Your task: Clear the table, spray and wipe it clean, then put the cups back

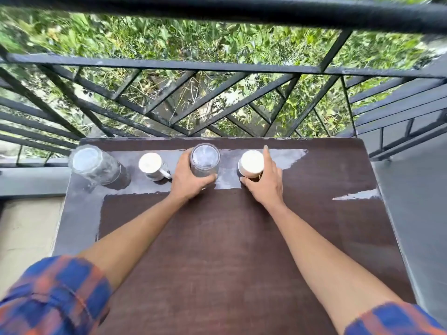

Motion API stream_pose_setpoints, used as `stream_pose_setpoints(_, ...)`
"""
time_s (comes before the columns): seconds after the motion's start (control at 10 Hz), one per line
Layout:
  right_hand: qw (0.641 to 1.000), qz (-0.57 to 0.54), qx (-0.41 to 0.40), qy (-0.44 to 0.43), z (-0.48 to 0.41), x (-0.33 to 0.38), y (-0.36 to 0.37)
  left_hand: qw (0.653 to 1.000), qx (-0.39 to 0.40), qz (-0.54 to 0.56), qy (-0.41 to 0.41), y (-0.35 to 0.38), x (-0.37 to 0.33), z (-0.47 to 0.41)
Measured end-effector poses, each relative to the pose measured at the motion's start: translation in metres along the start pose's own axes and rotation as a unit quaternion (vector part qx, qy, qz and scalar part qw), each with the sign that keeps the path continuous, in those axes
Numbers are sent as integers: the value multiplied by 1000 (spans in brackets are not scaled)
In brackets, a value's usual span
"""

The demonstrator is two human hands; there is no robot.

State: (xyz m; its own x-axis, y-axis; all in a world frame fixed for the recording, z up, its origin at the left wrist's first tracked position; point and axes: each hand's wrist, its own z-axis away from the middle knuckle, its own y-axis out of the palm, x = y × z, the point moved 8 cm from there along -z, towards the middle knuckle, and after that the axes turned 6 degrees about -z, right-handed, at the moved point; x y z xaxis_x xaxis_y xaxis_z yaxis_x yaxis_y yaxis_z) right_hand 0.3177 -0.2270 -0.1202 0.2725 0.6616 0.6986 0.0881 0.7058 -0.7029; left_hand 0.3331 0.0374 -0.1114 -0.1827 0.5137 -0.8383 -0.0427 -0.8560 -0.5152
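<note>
Along the far edge of the dark brown table [229, 238] stands a row of upside-down vessels. At far left is a clear glass [94, 165], then a small white mug [152, 166] with its handle toward me. My left hand [188, 180] wraps around a second clear glass [205, 162] in the middle of the row. My right hand [266, 182] grips a white cup [251, 164] at the right, fingers around its sides. Both held vessels appear to rest on the tabletop.
A black metal balcony railing [217, 68] rises just behind the table's far edge, with green foliage beyond. Grey balcony floor [416, 213] lies to the right, a pale floor to the left. Glossy reflective patches show across the table's far part.
</note>
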Motion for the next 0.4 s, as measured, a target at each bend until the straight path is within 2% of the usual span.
stream_pose_setpoints(0.2, 998, -50, -17, 47, 40, -20, -9, 1000, -17, 5, -18, -13, 21, 42)
stream_pose_setpoints(0.3, 999, -14, -32, 22, 79, -27, -13, 999, -27, -5, -24, -25, 33, 85)
stream_pose_setpoints(0.4, 999, -1, -36, 5, 123, -37, -10, 995, -39, -89, 7, -33, 48, 136)
